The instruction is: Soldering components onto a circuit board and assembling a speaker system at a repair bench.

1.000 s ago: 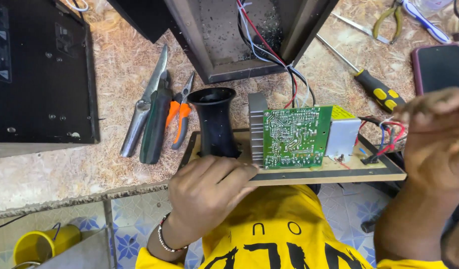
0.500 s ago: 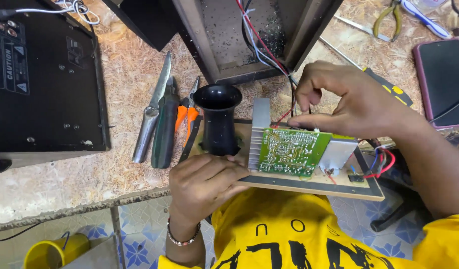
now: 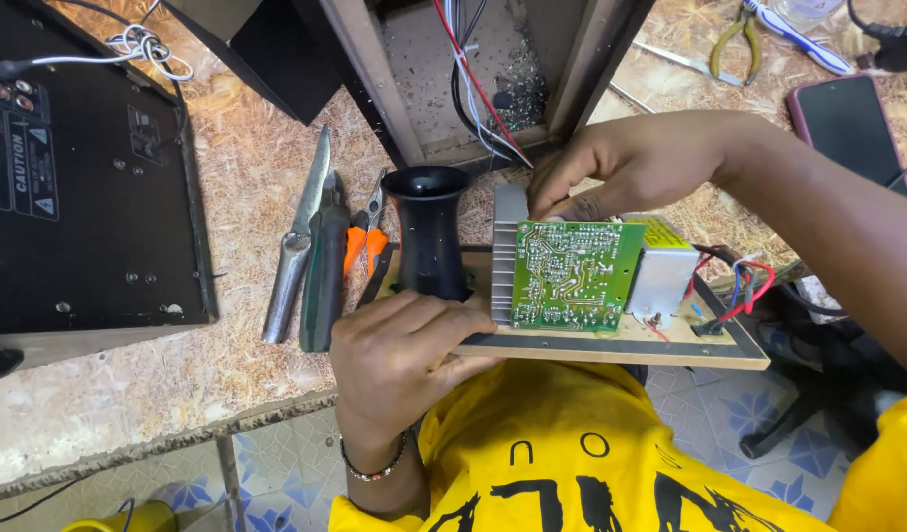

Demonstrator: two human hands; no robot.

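Item: wooden panel w/ green circuit board (image 3: 570, 276), stiff, fragile; left hand (image 3: 399, 360) clamped on edge, right hand (image 3: 621, 167) fingertips pinching board top.

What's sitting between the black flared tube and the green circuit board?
In the head view, a ribbed grey metal heatsink stands between the black flared tube and the green circuit board, right against the board's left edge.

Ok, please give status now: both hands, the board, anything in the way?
Left hand grips wooden panel edge. Right hand fingertips on top of green circuit board, upright on panel. Black tube beside it; pliers further left.
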